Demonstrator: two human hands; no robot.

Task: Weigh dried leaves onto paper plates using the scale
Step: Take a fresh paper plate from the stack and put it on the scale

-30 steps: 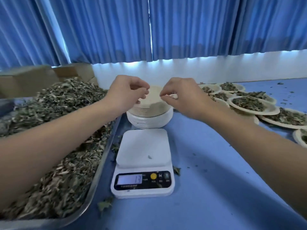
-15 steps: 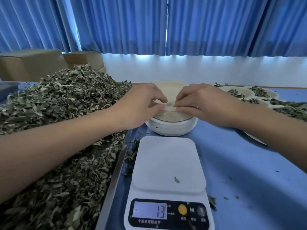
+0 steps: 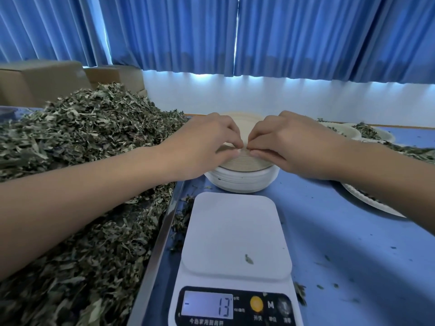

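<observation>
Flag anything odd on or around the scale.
The scale shows minus 13 though it holds only one leaf scrap, so it looks wrongly zeroed. Loose leaf bits lie spilled on the table between the tray and it.

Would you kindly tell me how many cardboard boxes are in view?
2. One cardboard box stands far left behind the leaf pile; the other sits just right of it. More may be hidden behind the leaves.

Bare counter (image 3: pixel 341 250) lies open right of the scale (image 3: pixel 235 234). The leaf tray (image 3: pixel 160 243) walls the left; the plate stack (image 3: pixel 242 184) stands just behind; filled plates (image 3: pixel 376 204) crowd the far right.
</observation>
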